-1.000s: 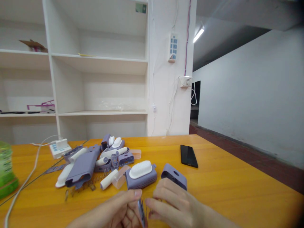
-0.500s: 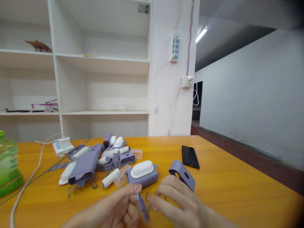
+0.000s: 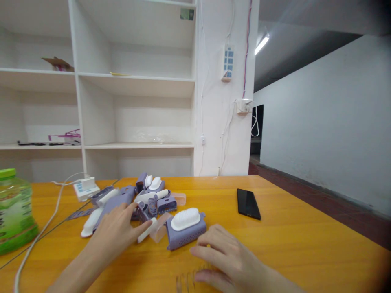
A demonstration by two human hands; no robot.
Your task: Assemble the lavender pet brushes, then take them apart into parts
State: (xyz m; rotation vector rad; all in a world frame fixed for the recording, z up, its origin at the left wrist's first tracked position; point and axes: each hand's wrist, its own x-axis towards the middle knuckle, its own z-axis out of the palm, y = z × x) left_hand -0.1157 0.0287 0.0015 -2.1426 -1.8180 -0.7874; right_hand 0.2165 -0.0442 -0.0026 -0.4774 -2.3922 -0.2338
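Reaching into the purple-and-white parts pile (image 3: 143, 199) at centre-left, the left hand (image 3: 117, 232) lies open-fingered, gripping nothing. Right hand (image 3: 226, 256) rests flat (also empty) by blurry small springs (image 3: 187, 280) on the desk (image 3: 305, 244).

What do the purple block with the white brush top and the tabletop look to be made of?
Purple block: likely moulded plastic, matte, with a perforated side; its white brush top looks like soft plastic or rubber nubs. Tabletop: wood or wood-look laminate, orange, glossy, showing grain streaks and light reflections.
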